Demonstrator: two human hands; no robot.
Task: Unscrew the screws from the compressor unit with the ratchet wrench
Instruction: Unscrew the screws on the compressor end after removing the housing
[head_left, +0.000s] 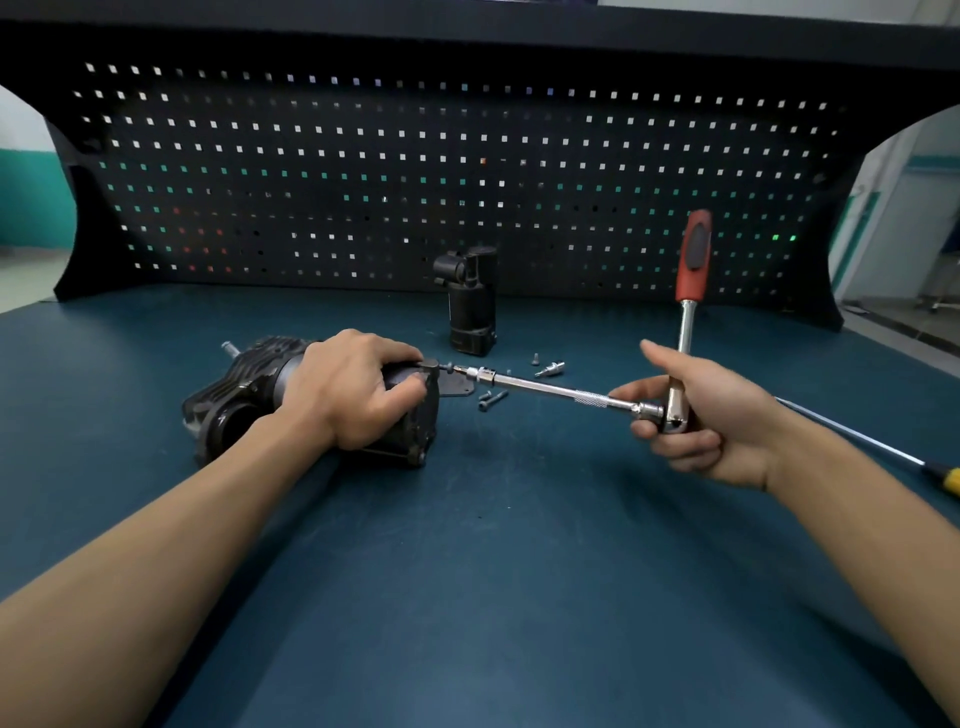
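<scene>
The black compressor unit (239, 405) lies on its side on the blue bench mat. My left hand (353, 389) grips its right end from above. My right hand (706, 421) grips the head of the ratchet wrench (685, 317), whose red handle points straight up. The chrome extension bar (550, 389) runs left from the head, and its bit meets a screw (448, 367) that sticks out of the unit's right face. Two loose screws (492, 400) lie on the mat under the bar.
A black cylindrical part (470, 301) stands upright behind the unit. A small screw (535, 358) and a socket bit (551, 370) lie beside it. A long screwdriver (857, 441) with a yellow handle lies at the right. A black pegboard (467, 171) closes the back.
</scene>
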